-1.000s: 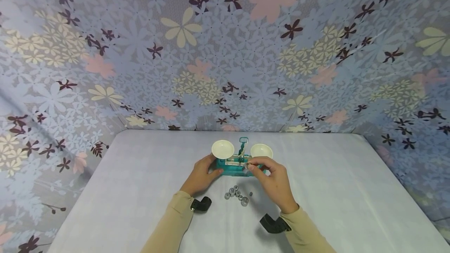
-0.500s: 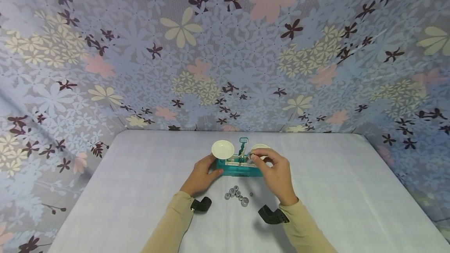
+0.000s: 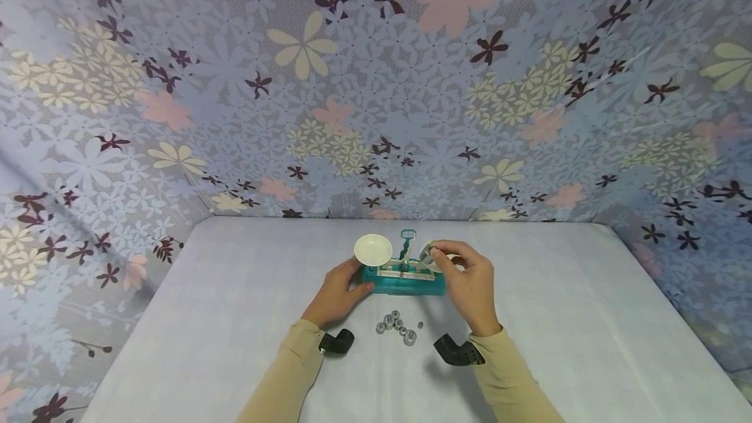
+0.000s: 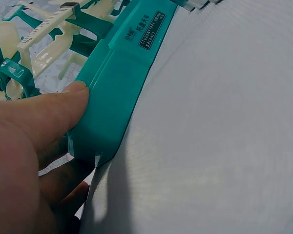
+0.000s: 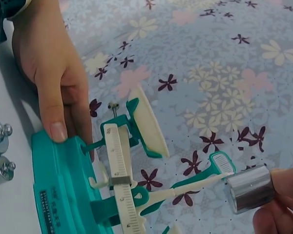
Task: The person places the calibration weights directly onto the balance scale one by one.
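Note:
A teal student balance (image 4: 117,87) stands on the table, with a cream pan (image 3: 373,250) at its left end. My left hand (image 3: 333,294) grips the left end of the base, thumb on the front and fingers behind. Between thumb and fingertips, my right hand (image 3: 471,287) pinches a shiny cylindrical metal weight (image 5: 251,189). That weight is held up at the right pan, which the hand mostly hides. In the right wrist view the scale beam (image 5: 119,170) and its slider show, and the weight overlaps the tip of the upright pointer.
Several knobbed metal weights (image 3: 390,321) cluster on the white-covered table in front of the balance. A tiny weight (image 3: 420,325) lies apart, to their right. Behind the table hangs a flowered cloth (image 3: 376,116). Black wrist mounts (image 3: 458,350) sit on both forearms.
My right hand has lifted the weight up and to the right, from the front of the balance to the right pan. My left hand and the weights on the table stay put.

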Motion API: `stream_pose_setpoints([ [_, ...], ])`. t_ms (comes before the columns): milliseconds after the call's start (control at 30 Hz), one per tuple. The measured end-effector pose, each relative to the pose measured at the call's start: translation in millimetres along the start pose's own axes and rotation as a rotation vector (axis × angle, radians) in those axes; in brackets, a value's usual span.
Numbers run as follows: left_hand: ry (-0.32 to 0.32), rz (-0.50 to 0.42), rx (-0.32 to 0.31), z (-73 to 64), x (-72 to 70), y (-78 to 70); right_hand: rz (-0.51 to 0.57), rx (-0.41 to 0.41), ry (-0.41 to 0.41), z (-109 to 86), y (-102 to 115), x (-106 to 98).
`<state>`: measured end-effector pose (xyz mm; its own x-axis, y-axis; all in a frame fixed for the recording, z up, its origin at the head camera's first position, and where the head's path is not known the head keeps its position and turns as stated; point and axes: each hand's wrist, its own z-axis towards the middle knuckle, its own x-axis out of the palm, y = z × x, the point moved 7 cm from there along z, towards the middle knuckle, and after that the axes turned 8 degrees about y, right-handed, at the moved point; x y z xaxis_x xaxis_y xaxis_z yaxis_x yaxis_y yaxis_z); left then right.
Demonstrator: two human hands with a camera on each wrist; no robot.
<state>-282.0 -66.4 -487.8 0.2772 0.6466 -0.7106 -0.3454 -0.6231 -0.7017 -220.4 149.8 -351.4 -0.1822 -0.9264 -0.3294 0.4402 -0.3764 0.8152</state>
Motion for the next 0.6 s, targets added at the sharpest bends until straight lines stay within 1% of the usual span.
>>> stream_pose_setpoints([
  [233, -0.008, 0.003, 0.01, -0.4, -1.0, 0.6, 0.005, -0.009, -0.066, 3.6, -6.0, -4.2],
  [433, -0.016, 0.022, 0.006, 1.2, 0.9, 4.2, -0.014, -0.005, -0.135, 6.0, -11.6, -8.0],
  [600, -0.01, 0.015, 0.0, 1.9, 2.5, 4.2, -0.04, -0.005, -0.169, 6.3, -15.5, -11.5],
])
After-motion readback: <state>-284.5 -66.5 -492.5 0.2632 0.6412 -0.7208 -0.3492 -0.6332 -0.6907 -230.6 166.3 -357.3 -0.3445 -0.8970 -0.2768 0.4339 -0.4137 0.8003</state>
